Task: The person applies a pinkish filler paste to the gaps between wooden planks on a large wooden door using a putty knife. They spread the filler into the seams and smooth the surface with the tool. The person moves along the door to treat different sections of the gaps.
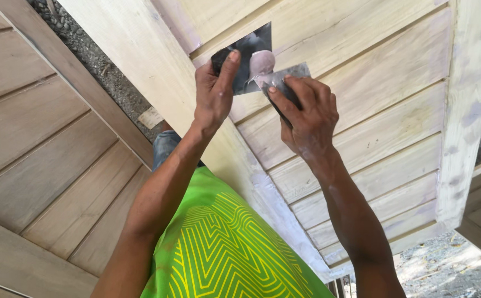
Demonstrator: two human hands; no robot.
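On the far left a bare brown slatted panel [41, 143] leans unpainted, and just right of it the left hand [214, 94] comes up, closed in a pinch on a dark flat plate [246, 58], thumb pressed to its face and fingers behind its lower edge. On that plate sits a pale pinkish dab of filler [261, 62], soft and pasty by the look of it, likely to smear or slide if the plate tips. The plate looks thin, light and stiff, best held at the edge away from the paste, as it is. Next, the right hand [307, 118] is closed around a small metal scraper blade [284, 77], fingers laid flat along it, its tip touching the dab. Behind both stands the whitewashed slatted door [395, 99], chalky and rough.
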